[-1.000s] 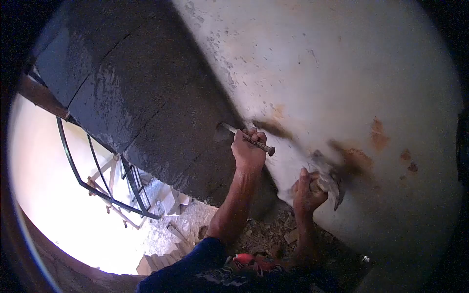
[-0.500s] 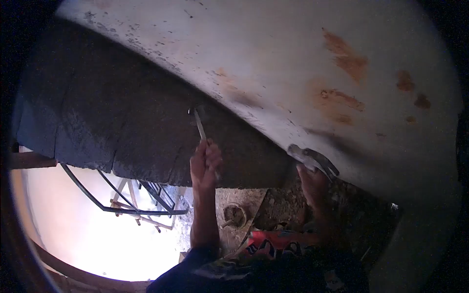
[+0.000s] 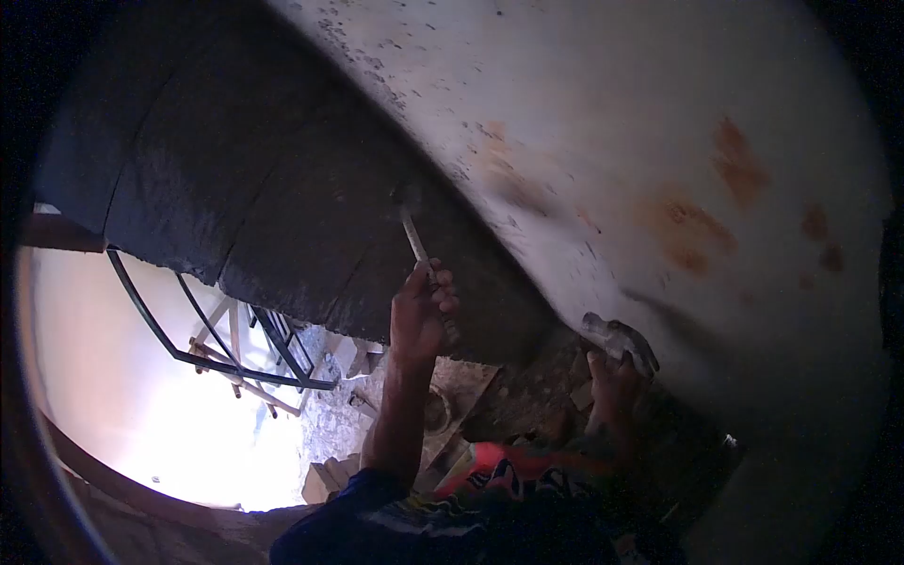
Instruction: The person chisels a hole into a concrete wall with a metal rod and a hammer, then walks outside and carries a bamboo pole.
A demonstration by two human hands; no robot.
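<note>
Chisel [image 3: 414, 237], tip by dark wall [image 3: 235, 141], sits in left hand [image 3: 420, 315], fingers curled round it, apparently for steadiness; hammer [image 3: 618, 339], beside pale wall [image 3: 612, 113], in right hand [image 3: 617, 387], fingers closed near its head, seemingly for control.

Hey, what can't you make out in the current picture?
Head view:
Chisel in the left hand: tip lost in blur and shadow, so contact with the dark surface is unclear.
Hammer: grip hidden by the right hand.
Round container: partly hidden by the left forearm; contents too dark.
Bright area, lower left: detail washed out by glare.
</note>
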